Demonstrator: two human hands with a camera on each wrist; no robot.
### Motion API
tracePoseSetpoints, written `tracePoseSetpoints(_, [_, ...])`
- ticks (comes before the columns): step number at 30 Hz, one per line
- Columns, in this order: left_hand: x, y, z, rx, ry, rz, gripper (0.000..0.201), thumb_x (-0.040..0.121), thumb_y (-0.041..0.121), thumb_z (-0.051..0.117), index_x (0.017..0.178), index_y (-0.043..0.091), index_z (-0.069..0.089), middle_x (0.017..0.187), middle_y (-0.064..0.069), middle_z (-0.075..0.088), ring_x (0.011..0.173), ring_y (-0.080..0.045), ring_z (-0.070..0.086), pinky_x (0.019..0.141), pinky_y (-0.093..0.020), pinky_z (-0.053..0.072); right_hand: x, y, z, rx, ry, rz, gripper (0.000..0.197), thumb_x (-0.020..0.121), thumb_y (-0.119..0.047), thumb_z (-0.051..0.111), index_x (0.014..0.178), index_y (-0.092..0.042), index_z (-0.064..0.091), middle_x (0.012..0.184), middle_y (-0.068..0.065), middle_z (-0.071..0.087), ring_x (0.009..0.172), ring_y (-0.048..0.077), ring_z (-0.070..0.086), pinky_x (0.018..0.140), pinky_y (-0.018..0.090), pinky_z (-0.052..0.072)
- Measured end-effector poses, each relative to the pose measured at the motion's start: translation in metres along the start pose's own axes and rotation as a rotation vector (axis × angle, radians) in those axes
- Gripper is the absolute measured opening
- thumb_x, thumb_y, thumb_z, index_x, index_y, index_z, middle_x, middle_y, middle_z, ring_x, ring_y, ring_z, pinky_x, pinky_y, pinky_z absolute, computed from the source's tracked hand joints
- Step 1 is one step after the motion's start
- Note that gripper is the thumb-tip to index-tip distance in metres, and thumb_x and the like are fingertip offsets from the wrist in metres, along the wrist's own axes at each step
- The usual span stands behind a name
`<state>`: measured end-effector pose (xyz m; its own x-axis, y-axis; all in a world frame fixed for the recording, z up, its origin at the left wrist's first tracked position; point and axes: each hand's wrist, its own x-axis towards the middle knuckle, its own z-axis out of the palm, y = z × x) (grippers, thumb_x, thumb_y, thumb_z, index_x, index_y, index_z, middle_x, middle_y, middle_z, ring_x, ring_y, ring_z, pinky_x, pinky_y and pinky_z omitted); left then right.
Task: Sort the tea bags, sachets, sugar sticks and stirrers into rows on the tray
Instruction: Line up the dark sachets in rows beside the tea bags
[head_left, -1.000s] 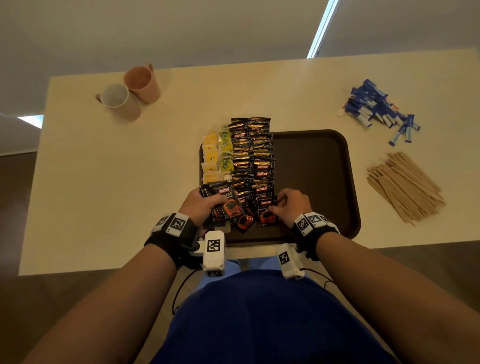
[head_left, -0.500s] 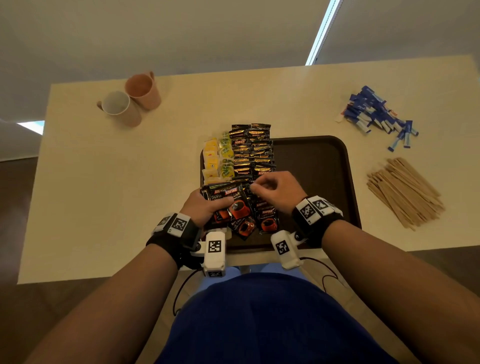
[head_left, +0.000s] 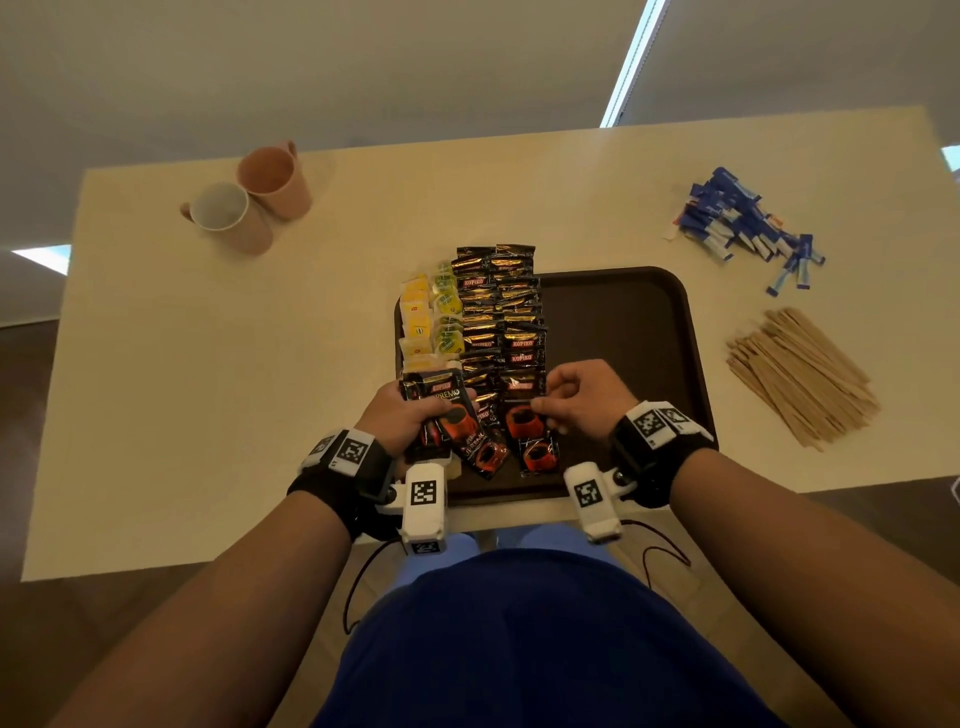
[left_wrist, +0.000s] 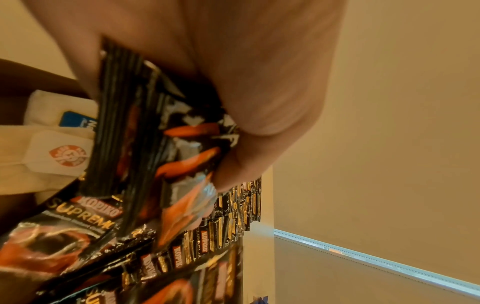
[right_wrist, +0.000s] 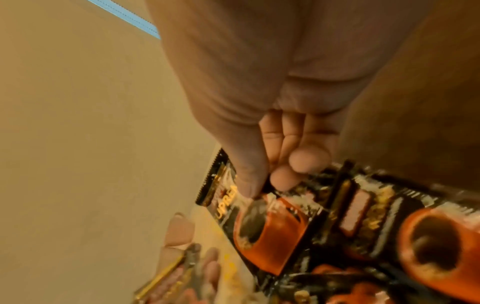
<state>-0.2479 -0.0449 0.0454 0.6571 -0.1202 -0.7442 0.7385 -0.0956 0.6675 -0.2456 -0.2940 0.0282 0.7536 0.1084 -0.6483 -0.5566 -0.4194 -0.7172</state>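
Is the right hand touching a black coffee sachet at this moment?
Touching. The right wrist view shows the right hand pinching the top edge of a black coffee sachet between thumb and fingertips.

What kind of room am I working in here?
Probably an office pantry or meeting room, though that's a guess: a plain pale table under a strip ceiling light, with two mugs and a brown serving tray of coffee sachets.

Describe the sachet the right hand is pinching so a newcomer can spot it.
Start at the brown tray, near edge. The right hand pinches a black coffee sachet in the rightmost sachet row. It shows a whole orange cup, and fingers pinch its edge, unlike the left hand's fanned bundle.
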Motion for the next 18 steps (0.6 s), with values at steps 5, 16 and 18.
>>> tracePoseSetpoints(5, [-0.002,0.004,0.003,-0.040,0.006,0.001,0.030,0.094,0.002,0.061,0.123,0.010,0.059,0.084,0.000,0.078,0.072,-0.016,0.075,0.051,-0.027,0.057,-0.007,0.033,-0.003,-0.194,-0.042,0.129,0.014,0.085,-0.010,0.074,0.093,-0.013,0.063,0.077,0.005,0.072,0.064,0.011,0.070,0.057,0.020,0.054])
tracePoseSetpoints(16, [-0.006,0.001,0.002,-0.020,0.077,-0.043,0.026,0.092,0.003,0.065,0.117,0.008,0.061,0.081,-0.007,0.075,0.059,-0.016,0.072,0.046,-0.026,0.054,0.001,0.045,0.017,-0.588,0.009,0.086,0.018,0.082,-0.020,0.078,0.086,-0.007,0.067,0.081,0.006,0.071,0.075,0.018,0.069,0.067,0.026,0.056])
tracePoseSetpoints(18, [-0.008,0.001,0.002,-0.009,0.088,-0.045,0.030,0.092,0.005,0.066,0.121,0.007,0.061,0.089,-0.011,0.073,0.061,-0.017,0.073,0.047,-0.026,0.055,0.003,0.045,0.019,-0.581,0.057,0.071,0.016,0.083,-0.021,0.077,0.088,-0.009,0.068,0.084,0.004,0.069,0.078,0.018,0.067,0.075,0.030,0.057])
